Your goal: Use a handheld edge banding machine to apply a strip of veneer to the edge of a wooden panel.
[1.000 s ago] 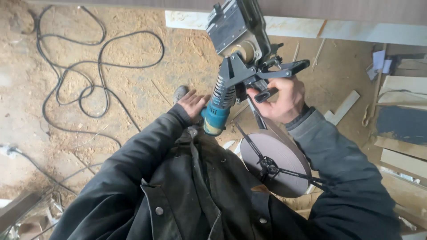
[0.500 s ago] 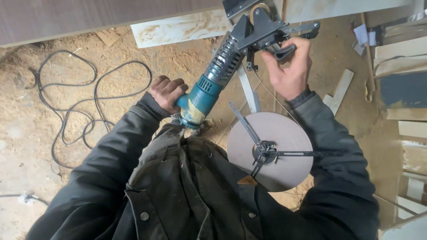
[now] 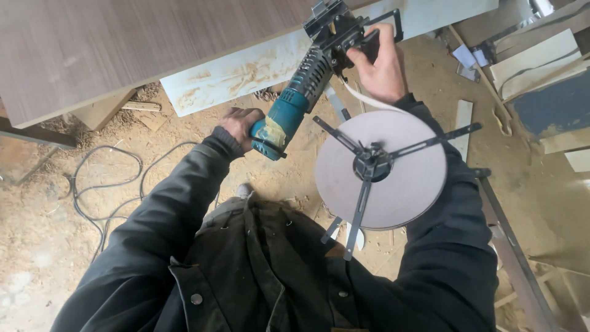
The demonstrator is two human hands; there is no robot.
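Right now both hands are clamped on a handheld edge-banding tool [image 3: 319,74]: the left hand [image 3: 236,126] wraps the teal rear grip, the right hand [image 3: 381,64] grips the black front handle beside the head. The head sits at the edge of the brown panel [image 3: 123,55], near its right end. A large reel of pale banding tape [image 3: 381,169] hangs on the tool's black spoked holder, and a strip runs from it up toward the head. The reel looks nearly full, so I judge little tape has been laid; whether the panel edge already carries banding cannot be told. Cables [image 3: 110,190] lie on the sawdust floor [image 3: 37,258].
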